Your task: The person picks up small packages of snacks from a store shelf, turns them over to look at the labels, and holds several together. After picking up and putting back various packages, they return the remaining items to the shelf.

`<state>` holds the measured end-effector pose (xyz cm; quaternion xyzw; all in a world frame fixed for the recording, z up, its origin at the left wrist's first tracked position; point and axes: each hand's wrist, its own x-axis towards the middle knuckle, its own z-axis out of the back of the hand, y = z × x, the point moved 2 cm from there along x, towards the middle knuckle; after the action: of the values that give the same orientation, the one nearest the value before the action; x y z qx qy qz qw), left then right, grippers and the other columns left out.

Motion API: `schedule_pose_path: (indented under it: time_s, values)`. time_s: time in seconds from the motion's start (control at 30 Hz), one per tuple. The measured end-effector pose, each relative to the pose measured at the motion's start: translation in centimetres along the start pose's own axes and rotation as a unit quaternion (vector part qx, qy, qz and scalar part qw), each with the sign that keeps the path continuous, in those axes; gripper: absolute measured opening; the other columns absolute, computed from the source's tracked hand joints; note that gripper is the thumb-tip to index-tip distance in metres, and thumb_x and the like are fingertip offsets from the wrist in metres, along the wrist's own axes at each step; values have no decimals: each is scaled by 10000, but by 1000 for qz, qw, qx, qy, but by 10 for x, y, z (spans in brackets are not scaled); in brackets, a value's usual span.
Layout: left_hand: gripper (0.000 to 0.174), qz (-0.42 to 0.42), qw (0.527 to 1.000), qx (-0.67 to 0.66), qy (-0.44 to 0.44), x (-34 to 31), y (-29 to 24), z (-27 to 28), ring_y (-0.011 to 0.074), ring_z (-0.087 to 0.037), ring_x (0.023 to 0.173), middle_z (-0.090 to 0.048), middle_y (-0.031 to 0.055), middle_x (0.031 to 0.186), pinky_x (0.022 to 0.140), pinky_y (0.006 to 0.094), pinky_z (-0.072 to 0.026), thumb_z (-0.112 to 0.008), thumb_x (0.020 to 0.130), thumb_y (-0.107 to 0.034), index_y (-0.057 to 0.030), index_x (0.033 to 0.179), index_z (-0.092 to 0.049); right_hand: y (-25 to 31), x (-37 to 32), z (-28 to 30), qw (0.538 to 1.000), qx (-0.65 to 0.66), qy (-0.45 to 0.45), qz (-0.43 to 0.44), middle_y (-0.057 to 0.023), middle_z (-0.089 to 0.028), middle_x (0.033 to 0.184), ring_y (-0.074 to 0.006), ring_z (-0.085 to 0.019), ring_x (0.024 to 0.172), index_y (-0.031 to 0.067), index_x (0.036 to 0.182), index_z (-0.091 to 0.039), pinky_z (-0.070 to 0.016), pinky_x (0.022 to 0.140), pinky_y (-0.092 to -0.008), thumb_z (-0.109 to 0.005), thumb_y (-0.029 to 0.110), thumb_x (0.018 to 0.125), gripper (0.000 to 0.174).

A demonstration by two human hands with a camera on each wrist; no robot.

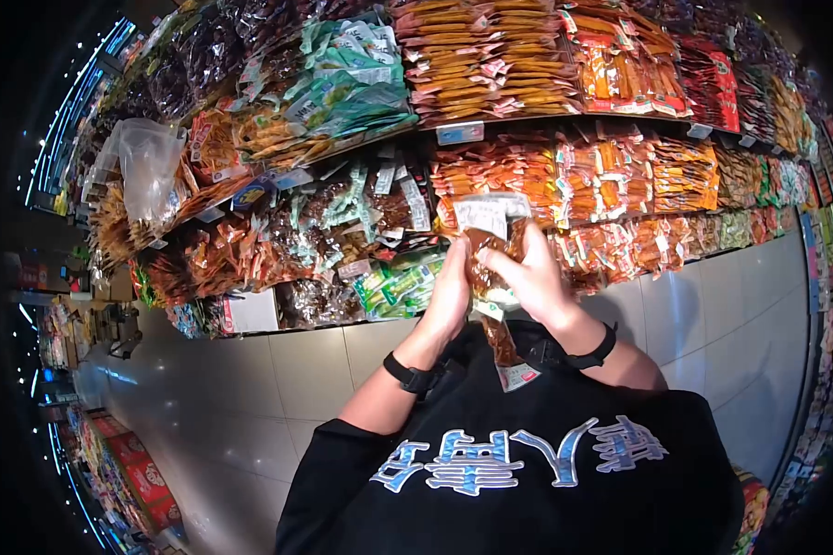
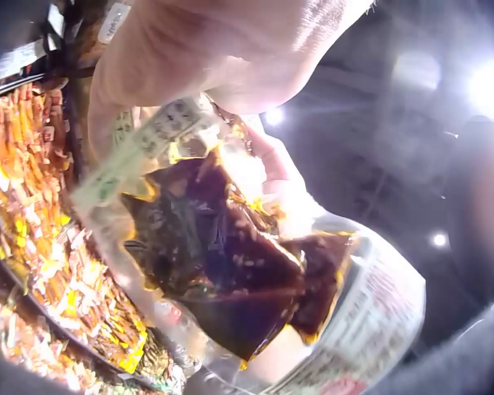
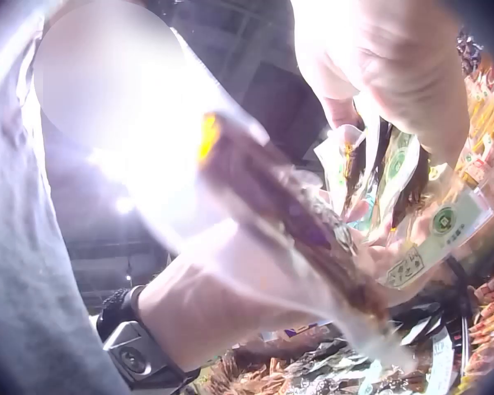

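In the head view my two hands are together in front of the shelves, holding several clear snack packets (image 1: 487,242) with glossy dark brown contents. My left hand (image 1: 447,291) grips them from the left side. With its thumb laid across the packets, my right hand (image 1: 539,282) holds them from the other side. Another brown snack packet (image 1: 502,344) hangs below the hands, its printed end downward. Up close in the left wrist view, a brown packet (image 2: 222,255) shows a pale printed strip at its top. White labels with a green round mark (image 3: 445,220) stick out under my right hand.
Tiered shelves of packed snacks (image 1: 491,65) curve across the front, with orange packets (image 1: 611,185) behind the hands. A clear plastic bag (image 1: 148,166) hangs at the left. Pale floor tiles (image 1: 305,370) lie below the shelves. Red boxes (image 1: 139,462) stand at the lower left.
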<state>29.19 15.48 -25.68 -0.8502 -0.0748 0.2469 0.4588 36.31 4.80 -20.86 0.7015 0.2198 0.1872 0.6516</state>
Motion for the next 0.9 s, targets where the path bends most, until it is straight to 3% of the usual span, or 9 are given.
schedule_pose_path:
  time_s: [0.1,0.2,0.27,0.37,0.5,0.53,0.6,0.77,0.9]
  values:
    - [637,140,984,10,114,-16,29,7,243,-585,1138,-527,140,1336,1023,360,-433,-250,1041,-493,3,1434,-316,-14,-13,20,988,109,27,-108,-107,-607,1150,-166,-576,1072,-31,1240,-495,-451,960,-317,-637,-24,820,443]
    - [780,291,932,-23,213,-32,34,3,353,-620,1106,-583,237,1265,989,417,-469,-187,996,-619,35,1367,-392,-27,-6,42,969,179,105,-136,-103,-613,1162,-157,-580,1060,-46,1240,-502,-458,939,-313,-586,-20,852,397]
    - [782,257,906,-8,335,-32,48,12,330,-599,1149,-586,223,1261,1049,405,-412,-181,1002,-606,58,1314,-453,-16,-4,45,959,218,125,-132,-107,-621,1146,-157,-588,1042,-50,1235,-512,-464,924,-311,-570,-2,868,375]
    - [762,163,911,16,379,-44,47,8,297,-577,1178,-584,212,1254,1073,367,-391,-185,1017,-571,85,1292,-459,-9,3,50,957,231,118,-128,-117,-652,1087,-172,-643,958,-35,1176,-533,-510,869,-312,-535,10,873,306]
    - [616,53,865,132,481,-69,23,4,181,-464,1257,-501,118,1352,1084,348,-335,-599,939,-456,12,1324,-486,-1,20,58,974,165,116,-104,-95,-642,1149,-172,-603,1070,-25,1243,-518,-466,951,-336,-555,14,856,391]
    - [627,70,868,178,458,-72,21,-1,207,-437,1301,-484,139,1392,1089,360,-339,-737,858,-360,-9,1319,-498,-1,23,58,974,161,124,-103,-89,-640,1153,-170,-605,1062,-18,1240,-524,-464,949,-329,-566,16,850,394]
    - [428,52,875,278,393,-77,24,-6,175,-533,1176,-585,101,1260,1009,328,-417,-697,901,-216,-35,1261,-551,-5,26,57,973,177,106,-101,-72,-653,1133,-146,-601,1035,-21,1212,-562,-443,949,-302,-604,30,848,370]
    - [226,50,932,286,216,-82,10,20,112,-564,959,-637,34,1027,854,282,-459,-572,980,-175,-15,1137,-603,0,29,53,971,170,132,-107,-76,-647,1136,-159,-611,1032,-16,1208,-550,-459,942,-314,-571,12,854,356]
    - [258,-103,983,137,67,-85,-26,9,123,-487,1127,-521,39,1186,1004,294,-376,-468,1012,-132,-10,1232,-526,1,28,32,972,132,176,-79,-95,-622,1195,-172,-596,1086,-34,1256,-508,-446,981,-317,-544,-7,870,389]
